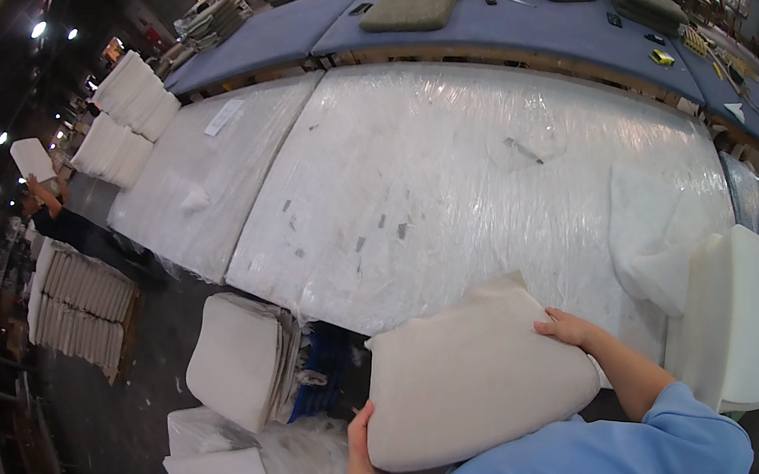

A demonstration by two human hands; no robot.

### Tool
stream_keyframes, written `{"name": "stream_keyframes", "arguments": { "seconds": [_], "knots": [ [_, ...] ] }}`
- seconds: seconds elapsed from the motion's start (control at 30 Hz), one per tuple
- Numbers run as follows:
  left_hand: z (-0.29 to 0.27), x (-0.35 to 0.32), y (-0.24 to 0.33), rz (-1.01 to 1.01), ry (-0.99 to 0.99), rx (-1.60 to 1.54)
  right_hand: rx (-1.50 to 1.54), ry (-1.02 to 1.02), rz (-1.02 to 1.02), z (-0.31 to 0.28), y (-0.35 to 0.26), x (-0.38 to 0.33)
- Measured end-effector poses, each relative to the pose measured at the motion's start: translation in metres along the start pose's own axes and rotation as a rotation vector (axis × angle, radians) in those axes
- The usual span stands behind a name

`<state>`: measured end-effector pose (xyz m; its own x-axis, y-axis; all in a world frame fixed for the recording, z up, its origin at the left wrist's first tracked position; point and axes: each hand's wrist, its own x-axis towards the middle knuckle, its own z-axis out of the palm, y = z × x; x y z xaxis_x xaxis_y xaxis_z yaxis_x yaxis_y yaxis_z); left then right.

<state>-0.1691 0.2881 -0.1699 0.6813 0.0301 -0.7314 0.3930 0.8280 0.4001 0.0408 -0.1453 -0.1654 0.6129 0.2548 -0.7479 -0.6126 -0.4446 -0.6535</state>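
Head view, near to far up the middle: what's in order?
Pale cushion held at its edges by left hand and right hand → plastic-wrapped table → blue-topped table with a grey-green cushion → two seated people at the far side.

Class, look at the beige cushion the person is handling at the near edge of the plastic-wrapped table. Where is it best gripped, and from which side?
Grip the beige cushion at its two opposite side edges, coming in from left and right, as the left hand and right hand do. It is broad, soft and flat, so a one-sided grip would likely let it sag.
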Motion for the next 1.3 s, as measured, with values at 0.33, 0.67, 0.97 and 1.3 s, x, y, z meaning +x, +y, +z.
{"name": "stream_keyframes", "arguments": {
  "seconds": [0.33,0.67,0.97,1.3],
  "knots": [
    [0.239,-0.047,0.067,0.554,-0.334,0.051,0.454,-0.210,-0.169,0.044,0.028,0.003],
    [0.295,-0.061,-0.006,0.905,-0.424,0.504,0.326,0.130,-0.739,0.087,-0.064,-0.078],
    [0.288,-0.092,-0.071,1.009,-0.665,0.832,0.165,0.361,-1.476,0.070,-0.116,-0.154],
    [0.275,-0.093,-0.090,1.288,-0.671,1.028,0.022,0.388,-1.431,0.030,-0.123,-0.133]
  ]
}}
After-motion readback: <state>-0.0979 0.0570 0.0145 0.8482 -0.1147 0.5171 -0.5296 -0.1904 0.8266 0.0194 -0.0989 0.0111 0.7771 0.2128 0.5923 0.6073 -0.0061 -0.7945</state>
